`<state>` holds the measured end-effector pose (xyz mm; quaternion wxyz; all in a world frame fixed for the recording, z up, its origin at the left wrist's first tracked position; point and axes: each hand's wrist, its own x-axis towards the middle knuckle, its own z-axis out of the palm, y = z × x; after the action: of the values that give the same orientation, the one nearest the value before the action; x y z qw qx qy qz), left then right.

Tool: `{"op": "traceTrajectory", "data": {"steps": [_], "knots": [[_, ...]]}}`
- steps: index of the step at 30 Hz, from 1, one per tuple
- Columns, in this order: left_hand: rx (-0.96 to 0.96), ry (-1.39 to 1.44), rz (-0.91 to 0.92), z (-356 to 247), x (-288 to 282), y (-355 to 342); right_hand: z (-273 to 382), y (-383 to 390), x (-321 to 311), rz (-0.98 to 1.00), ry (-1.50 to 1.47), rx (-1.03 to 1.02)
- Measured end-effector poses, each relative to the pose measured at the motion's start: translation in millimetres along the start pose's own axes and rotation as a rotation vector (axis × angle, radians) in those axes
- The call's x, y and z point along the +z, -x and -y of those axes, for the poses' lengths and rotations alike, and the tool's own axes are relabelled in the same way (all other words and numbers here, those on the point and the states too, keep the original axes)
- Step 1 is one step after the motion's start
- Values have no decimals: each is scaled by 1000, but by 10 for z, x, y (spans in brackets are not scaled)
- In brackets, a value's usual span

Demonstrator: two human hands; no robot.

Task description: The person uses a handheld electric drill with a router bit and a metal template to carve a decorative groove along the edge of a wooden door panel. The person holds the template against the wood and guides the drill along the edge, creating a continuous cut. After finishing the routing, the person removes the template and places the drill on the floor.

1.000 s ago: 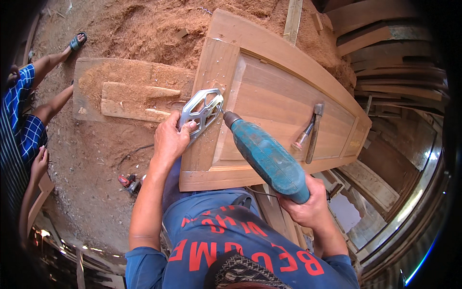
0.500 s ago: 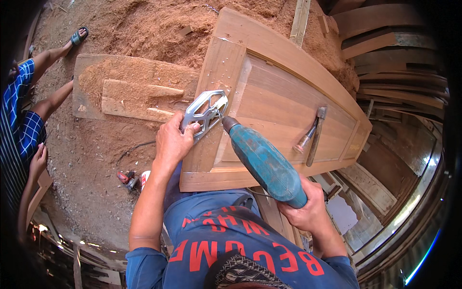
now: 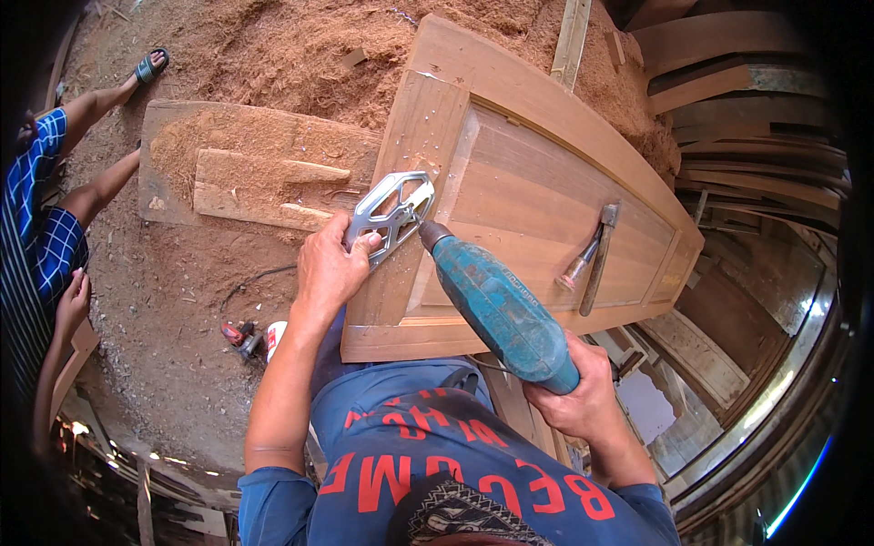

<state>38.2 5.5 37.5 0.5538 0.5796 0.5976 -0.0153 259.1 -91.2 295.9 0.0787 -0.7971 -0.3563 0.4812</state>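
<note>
A wooden door panel (image 3: 537, 232) with a raised frame lies in front of me. On its left-hand rail rests a silver metal plate with cut-out openings (image 3: 371, 218). My left hand (image 3: 332, 264) grips the plate's near left edge, thumb on top and fingers partly hidden beyond it. In my right hand (image 3: 583, 387) is the rear handle of a teal power drill (image 3: 496, 309). The drill slants up to the left, its bit meeting the plate at an opening near the right side. Whether the bit has entered the wood is hidden.
A hammer (image 3: 596, 273) and a chisel (image 3: 575, 265) lie on the door. Behind it, a sawdust-covered board (image 3: 168, 182) rests on the ground. A red power tool (image 3: 242, 338) lies at left, near a person in blue checked shorts (image 3: 59, 237). Curved wooden pieces (image 3: 728, 41) are stacked at right.
</note>
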Motion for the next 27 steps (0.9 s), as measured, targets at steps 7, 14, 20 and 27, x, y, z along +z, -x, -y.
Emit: {"op": "traceTrajectory", "data": {"steps": [7, 14, 20, 27], "knots": [[11, -12, -9, -1, -1, 3, 11, -4, 9, -11, 12, -12], [18, 15, -21, 38, 28, -6, -24, -13, -19, 11, 32, -20], [-7, 18, -2, -24, -8, -5, -28, -35, -23, 9, 20, -15], [-28, 10, 18, -60, -34, 0, 9, -68, -31, 29, 8, 2]]}}
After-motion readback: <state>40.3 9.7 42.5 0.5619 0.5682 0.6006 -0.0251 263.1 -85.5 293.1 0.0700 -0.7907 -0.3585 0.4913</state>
